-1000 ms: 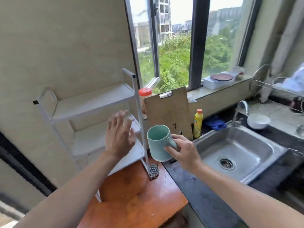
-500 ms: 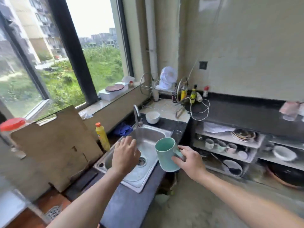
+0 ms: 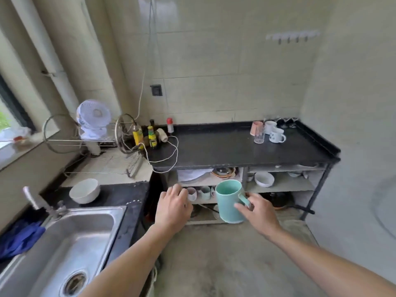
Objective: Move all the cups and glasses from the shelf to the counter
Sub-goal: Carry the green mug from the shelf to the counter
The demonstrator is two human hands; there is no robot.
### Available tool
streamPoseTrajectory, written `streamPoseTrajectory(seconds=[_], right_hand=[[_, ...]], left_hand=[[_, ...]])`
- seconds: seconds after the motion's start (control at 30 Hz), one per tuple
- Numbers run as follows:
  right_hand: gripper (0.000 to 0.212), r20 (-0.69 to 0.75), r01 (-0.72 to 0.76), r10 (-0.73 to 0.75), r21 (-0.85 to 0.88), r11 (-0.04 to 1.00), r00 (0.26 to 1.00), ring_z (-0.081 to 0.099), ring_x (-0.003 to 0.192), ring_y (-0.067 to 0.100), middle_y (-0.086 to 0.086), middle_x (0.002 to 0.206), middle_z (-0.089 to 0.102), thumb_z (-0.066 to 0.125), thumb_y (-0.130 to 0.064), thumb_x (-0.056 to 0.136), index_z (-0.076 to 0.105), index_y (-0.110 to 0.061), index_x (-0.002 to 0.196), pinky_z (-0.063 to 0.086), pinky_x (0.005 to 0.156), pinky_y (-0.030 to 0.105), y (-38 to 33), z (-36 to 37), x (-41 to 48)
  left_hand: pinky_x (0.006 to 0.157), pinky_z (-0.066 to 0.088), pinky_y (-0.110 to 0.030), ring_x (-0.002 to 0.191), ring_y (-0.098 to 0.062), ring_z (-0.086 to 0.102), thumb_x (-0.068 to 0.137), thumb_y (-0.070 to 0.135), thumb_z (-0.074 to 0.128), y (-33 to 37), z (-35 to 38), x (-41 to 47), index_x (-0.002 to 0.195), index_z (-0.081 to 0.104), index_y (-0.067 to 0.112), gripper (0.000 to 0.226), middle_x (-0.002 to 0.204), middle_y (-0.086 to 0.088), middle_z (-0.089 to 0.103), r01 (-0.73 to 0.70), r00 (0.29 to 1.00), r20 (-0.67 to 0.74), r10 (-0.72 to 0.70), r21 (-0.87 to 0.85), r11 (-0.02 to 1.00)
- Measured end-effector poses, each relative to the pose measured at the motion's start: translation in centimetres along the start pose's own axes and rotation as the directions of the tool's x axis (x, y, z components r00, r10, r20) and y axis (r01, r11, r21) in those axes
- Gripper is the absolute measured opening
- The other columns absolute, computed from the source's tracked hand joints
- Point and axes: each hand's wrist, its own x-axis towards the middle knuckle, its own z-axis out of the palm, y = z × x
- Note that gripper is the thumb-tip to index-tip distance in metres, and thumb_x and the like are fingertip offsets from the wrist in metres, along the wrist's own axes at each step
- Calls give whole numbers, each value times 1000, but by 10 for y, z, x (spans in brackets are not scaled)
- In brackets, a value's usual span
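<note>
The right hand [image 3: 258,213] has its grip closed on the handle of an upright pale-green ceramic mug [image 3: 228,201] held in the air at 6 o'clock from the black stone table [image 3: 225,148], while the left hand [image 3: 173,207] hovers loosely open, empty, at the mug's 9 o'clock.

Soft daylight enters from the window [image 3: 6,116] at left; wall tiles [image 3: 162,20] show glare, edges bend, everything slightly blurred.
</note>
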Motion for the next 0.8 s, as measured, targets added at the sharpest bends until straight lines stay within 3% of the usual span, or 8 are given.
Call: streamPoseTrajectory(seconds=[0.13,0.23,0.33,0.6,0.7,0.8], right_hand=[[54,-87,-86,83,-30,996,993,46,56,21,-3,62,45,76,-31,75,31,-17,50,36,56,38,44,-9,61],[40,-145,-184,175,-54,981,974,53,62,21,-2,70,55,74,-35,76,54,-4,61,42,59,37,71,-20,105],[36,-202,-211,194,-69,975,960,57,67,21,-2,79,60,74,-33,77,62,0,73,45,62,36,93,-36,140],[20,-220,-320,300,-58,946,928,59,77,13,-5,93,63,69,-34,81,67,-15,86,43,65,24,192,-78,209],[22,-224,-352,334,-48,935,916,61,81,15,-5,96,64,68,-34,81,69,-16,93,49,71,32,236,-92,245],[18,-190,-369,353,-57,928,916,59,78,14,-2,94,65,67,-34,81,68,-17,86,48,68,34,278,-104,289]], left_hand=[[63,45,-37,74,-29,56,71,24,54,20,46,85,72,57,15,10,79,-4,57,-69,997,19,70,-62,996],[61,46,-38,71,-29,56,65,23,62,36,73,149,69,53,15,12,77,-4,56,-144,988,42,150,-116,983],[61,47,-38,71,-28,56,67,22,63,60,99,211,74,55,15,13,81,-4,57,-231,969,61,241,-139,963],[56,44,-36,67,-26,54,70,22,60,142,189,317,73,56,15,8,78,-2,55,-357,917,102,386,-223,907],[57,47,-36,66,-25,53,70,21,61,171,224,358,73,56,16,8,78,-1,55,-351,915,117,386,-242,905],[57,45,-35,66,-24,53,71,20,64,197,252,397,72,56,16,9,78,0,54,-320,920,151,362,-248,914]])
